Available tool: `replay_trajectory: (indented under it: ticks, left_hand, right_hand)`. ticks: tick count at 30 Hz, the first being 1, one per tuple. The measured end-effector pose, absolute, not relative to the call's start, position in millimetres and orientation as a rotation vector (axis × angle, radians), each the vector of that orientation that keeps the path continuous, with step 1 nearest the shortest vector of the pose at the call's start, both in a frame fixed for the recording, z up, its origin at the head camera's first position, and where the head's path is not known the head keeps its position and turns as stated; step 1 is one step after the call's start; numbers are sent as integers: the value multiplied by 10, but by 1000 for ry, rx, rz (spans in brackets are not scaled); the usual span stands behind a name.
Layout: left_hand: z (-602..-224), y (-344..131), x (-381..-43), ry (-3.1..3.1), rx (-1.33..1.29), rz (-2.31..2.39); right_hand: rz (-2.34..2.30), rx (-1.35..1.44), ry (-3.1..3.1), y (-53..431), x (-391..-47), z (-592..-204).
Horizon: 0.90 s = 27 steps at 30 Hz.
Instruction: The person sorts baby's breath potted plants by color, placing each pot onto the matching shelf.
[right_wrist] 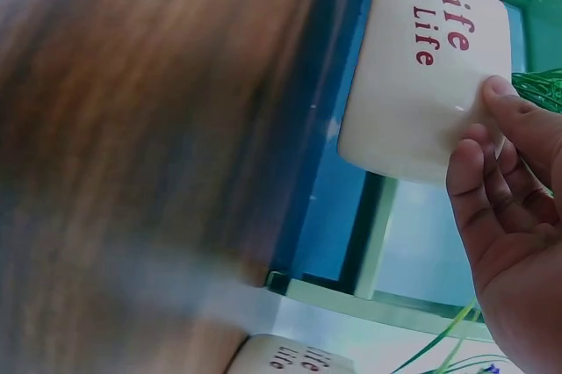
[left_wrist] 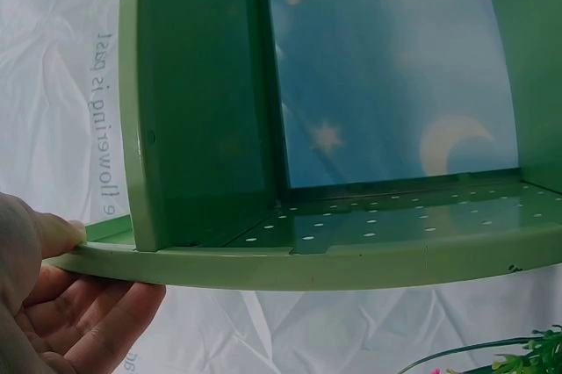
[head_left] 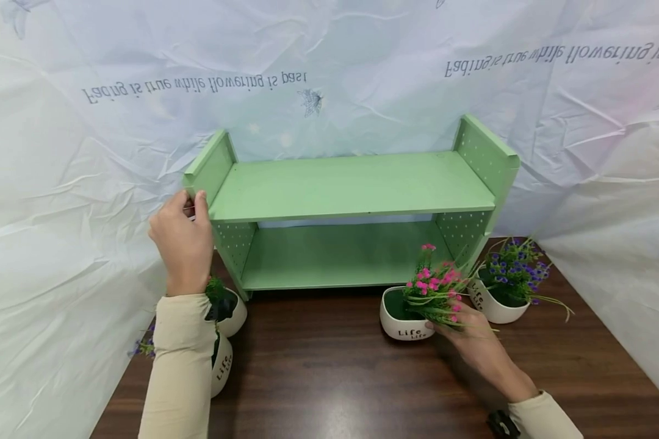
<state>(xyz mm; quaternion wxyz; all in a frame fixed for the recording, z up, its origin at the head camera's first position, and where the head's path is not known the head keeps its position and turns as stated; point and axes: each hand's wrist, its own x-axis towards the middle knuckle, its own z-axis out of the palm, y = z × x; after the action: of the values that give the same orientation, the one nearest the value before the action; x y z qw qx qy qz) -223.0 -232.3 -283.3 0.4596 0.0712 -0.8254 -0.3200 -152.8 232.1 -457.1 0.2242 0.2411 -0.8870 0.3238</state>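
A light green two-tier shelf [head_left: 351, 183] stands on the dark wooden table. At the front of its left side panel [left_wrist: 132, 128], my left hand [head_left: 183, 244] pinches the edge, thumb on one side and fingers curled under the other. My right hand [head_left: 475, 341] grips a white oval flowerpot [head_left: 403, 329] marked "Life" by its right end, thumb over the rim. Pink artificial flowers [head_left: 434, 283] with green stems rise from this pot and overlap the shelf's lower right corner. In the right wrist view the pot [right_wrist: 421, 102] appears with its lettering facing the camera.
Right of the shelf stands another white pot [head_left: 502, 311] with purple flowers [head_left: 516, 268]. Two more white pots [head_left: 234, 314] sit at the left, partly behind my left sleeve [head_left: 181, 353]. Pale printed cloth [head_left: 351, 73] hangs behind and along both sides.
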Motion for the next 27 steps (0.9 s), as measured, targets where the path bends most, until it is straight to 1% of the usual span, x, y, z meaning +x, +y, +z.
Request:
replay_trajectory:
  ticks: [5, 12, 16, 27]
  left_hand:
    - [-2841, -2327, -2246, -2032, 176, -775]
    - [-2835, -2345, -2253, -2038, 177, -756]
    - [-2837, -2368, -2244, -2037, 166, -756]
    - [-2851, -2393, -2252, -2041, 144, -768]
  right_hand:
    - [927, 579, -2470, 2307, -1490, -4451]
    - [854, 551, -2439, 2317, -1450, -4290]
    - [928, 477, -2460, 2313, -1425, -4155]
    - [959, 484, -2340, 2392, -1404, -3839]
